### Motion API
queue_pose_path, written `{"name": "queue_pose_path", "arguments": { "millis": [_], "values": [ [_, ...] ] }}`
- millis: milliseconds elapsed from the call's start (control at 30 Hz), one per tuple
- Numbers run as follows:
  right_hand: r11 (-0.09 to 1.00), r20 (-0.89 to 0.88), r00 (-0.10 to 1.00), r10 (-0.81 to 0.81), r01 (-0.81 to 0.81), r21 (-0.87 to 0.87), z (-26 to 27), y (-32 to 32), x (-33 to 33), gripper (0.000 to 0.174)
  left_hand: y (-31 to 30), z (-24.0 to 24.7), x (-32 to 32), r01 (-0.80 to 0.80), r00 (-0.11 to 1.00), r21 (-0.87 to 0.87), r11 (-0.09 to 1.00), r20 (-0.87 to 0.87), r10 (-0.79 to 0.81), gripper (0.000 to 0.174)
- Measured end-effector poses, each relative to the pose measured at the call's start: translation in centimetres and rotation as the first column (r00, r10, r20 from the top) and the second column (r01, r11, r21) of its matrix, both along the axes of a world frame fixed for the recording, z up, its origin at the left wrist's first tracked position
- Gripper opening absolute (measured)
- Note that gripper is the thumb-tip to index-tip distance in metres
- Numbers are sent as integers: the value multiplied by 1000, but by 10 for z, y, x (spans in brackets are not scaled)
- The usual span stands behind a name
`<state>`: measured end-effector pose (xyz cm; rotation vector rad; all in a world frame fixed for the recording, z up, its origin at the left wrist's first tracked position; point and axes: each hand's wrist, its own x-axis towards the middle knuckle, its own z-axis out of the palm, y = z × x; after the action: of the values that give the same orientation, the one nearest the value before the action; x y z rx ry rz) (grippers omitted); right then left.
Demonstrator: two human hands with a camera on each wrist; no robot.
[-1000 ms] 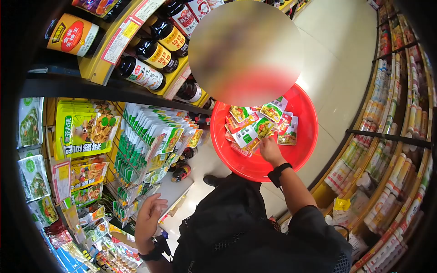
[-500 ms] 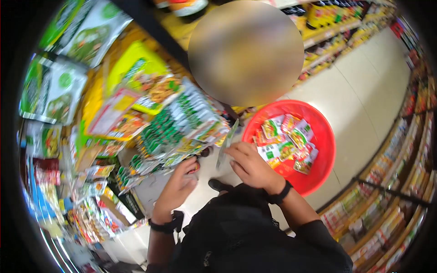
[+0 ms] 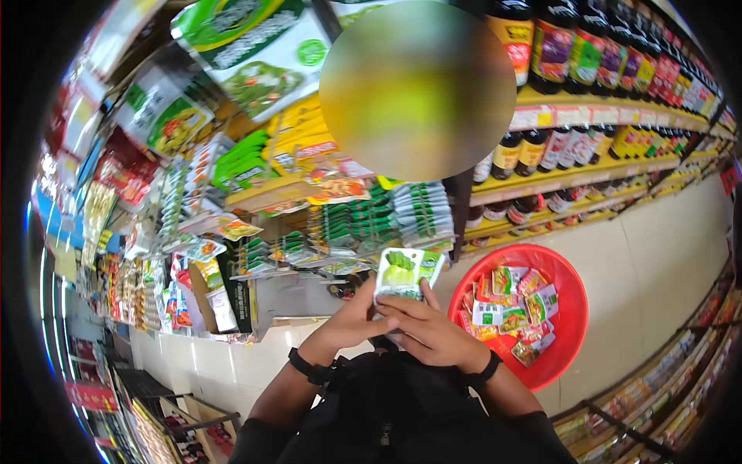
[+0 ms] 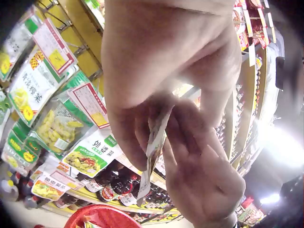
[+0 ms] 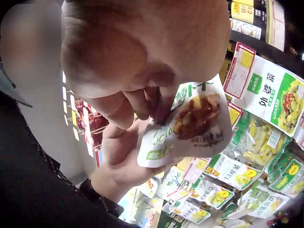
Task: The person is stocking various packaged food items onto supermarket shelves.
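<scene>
I am pinching a packet (image 3: 402, 272) at its lower edge with left hand (image 3: 352, 321) and right hand (image 3: 433, 332), fingers curled on it, packet standing upright before my chest, near the rack (image 3: 348, 224), basin (image 3: 576, 309) sitting on open floor (image 3: 657, 247) rightward

Two grips are in view, the left grip (image 3: 352, 319) and the right grip (image 3: 433, 334), with two black wrist straps (image 3: 309, 367), one each. One white-and-green foil sachet (image 3: 399, 276) is pinched between them. One round red plastic basin (image 3: 570, 340) stands on the right, holding about a dozen small printed sachets (image 3: 506, 309), overlapped past exact counting. Dark glass sauce bottles (image 3: 587, 54) stand far right by the dozen, too many to count.
</scene>
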<state>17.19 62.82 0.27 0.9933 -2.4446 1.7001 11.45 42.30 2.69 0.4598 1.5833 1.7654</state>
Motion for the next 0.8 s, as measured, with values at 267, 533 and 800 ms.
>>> {"name": "queue_pose_path", "arguments": {
  "millis": [267, 533, 800],
  "values": [
    [987, 77, 988, 133, -125, -98, 14, -23, -1, 55, -35, -14, 9, -89, 981, -180, 980, -187, 55, 62],
    [975, 132, 967, 216, -207, -75, 40, -75, -11, 49, -98, 9, 7, -56, 955, -279, 959, -295, -30, 56],
    [951, 125, 943, 307, -310, 0, 77, -156, -33, 44, -204, -21, 15, -387, 880, -114, 915, -343, 329, 35]
  ]
}}
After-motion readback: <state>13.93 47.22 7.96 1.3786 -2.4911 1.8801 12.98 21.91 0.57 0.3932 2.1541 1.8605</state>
